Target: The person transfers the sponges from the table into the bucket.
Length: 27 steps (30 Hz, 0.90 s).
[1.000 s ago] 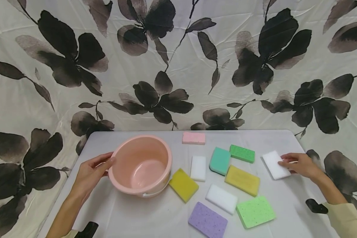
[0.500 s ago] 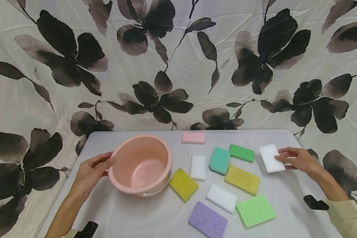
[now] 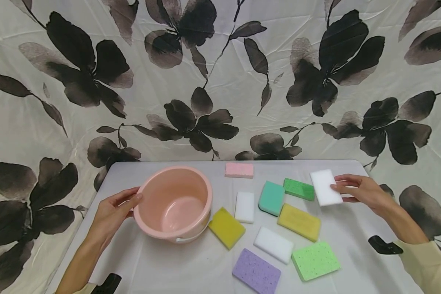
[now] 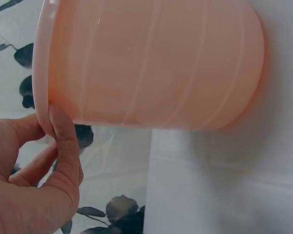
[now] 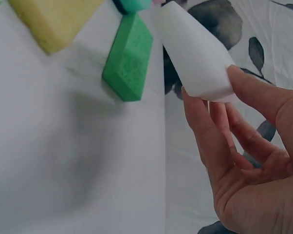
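White block [image 3: 326, 188] up in the air — the right hand [image 3: 369, 194] has it pinched by one end, thumb against fingers, clear of the tabletop [image 3: 150, 265] and near the green sponge [image 3: 299, 189]! Across on the other side, the left hand [image 3: 114, 208] grips the rim of the upright pink bucket [image 3: 174, 181] — mustard sponge [image 3: 226, 228] just beside it, purple sponge [image 3: 257, 270] and lime sponge [image 3: 316, 261] lying nearer the person.

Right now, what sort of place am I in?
Likely a makeshift tabletop set-up, probably indoors, though little else shows: a floral sheet hangs behind a white table bearing assorted sponges and a pink bucket.
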Each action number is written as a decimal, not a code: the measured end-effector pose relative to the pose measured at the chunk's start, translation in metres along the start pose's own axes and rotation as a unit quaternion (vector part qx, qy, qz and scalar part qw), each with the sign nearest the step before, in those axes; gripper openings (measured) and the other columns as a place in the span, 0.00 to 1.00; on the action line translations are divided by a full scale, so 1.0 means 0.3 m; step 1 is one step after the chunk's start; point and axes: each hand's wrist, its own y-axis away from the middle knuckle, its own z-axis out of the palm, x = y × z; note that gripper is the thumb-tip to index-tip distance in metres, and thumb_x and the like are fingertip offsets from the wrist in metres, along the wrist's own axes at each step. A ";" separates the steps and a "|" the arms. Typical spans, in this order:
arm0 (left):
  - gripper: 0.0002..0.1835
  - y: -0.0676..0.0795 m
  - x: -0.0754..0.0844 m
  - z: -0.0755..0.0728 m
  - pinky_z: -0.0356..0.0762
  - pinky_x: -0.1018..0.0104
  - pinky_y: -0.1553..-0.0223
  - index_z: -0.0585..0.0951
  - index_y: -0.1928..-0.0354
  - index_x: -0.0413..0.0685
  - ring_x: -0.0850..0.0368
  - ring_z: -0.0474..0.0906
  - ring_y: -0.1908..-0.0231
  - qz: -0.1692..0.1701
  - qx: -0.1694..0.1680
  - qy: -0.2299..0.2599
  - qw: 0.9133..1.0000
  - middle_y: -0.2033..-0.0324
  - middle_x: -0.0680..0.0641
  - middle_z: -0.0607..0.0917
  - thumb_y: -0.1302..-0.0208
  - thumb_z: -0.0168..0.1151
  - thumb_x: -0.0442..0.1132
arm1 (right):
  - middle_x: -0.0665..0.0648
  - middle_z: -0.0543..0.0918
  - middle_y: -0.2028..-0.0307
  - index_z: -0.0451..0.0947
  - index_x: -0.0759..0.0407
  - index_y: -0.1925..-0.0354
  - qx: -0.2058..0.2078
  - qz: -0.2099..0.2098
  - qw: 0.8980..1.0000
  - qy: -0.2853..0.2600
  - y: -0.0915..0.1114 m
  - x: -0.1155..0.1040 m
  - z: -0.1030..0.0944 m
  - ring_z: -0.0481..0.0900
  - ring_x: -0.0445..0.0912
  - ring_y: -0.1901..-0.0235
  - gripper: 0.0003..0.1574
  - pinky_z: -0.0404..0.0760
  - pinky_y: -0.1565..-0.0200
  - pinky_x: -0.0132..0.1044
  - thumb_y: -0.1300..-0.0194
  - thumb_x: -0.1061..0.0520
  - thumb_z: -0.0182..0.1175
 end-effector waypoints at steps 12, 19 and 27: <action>0.37 0.001 -0.010 -0.002 0.83 0.76 0.57 0.71 0.28 0.39 0.72 0.82 0.60 -0.009 0.000 0.005 1.000 0.33 0.34 0.74 0.28 0.63 0.57 | 0.67 0.77 0.39 0.65 0.74 0.30 -0.013 -0.018 1.000 -0.019 -0.005 -0.107 0.032 0.82 0.32 0.59 0.43 0.87 0.56 0.34 0.28 0.45 0.66; 0.36 0.001 -0.010 0.001 0.83 0.76 0.57 0.72 0.28 0.39 0.72 0.82 0.59 0.004 0.006 0.006 1.000 0.34 0.34 0.75 0.28 0.63 0.56 | 0.70 0.75 0.36 0.66 0.71 0.30 -0.016 -0.039 0.999 -0.020 -0.003 -0.194 0.051 0.81 0.31 0.57 0.43 0.87 0.55 0.35 0.29 0.45 0.67; 0.36 0.002 -0.004 0.003 0.83 0.76 0.57 0.71 0.28 0.39 0.72 0.82 0.59 0.000 0.007 0.007 1.000 0.34 0.34 0.75 0.28 0.63 0.57 | 0.70 0.77 0.40 0.67 0.70 0.30 -0.023 -0.052 0.998 -0.011 -0.003 -0.304 0.089 0.81 0.34 0.56 0.43 0.87 0.53 0.36 0.30 0.44 0.68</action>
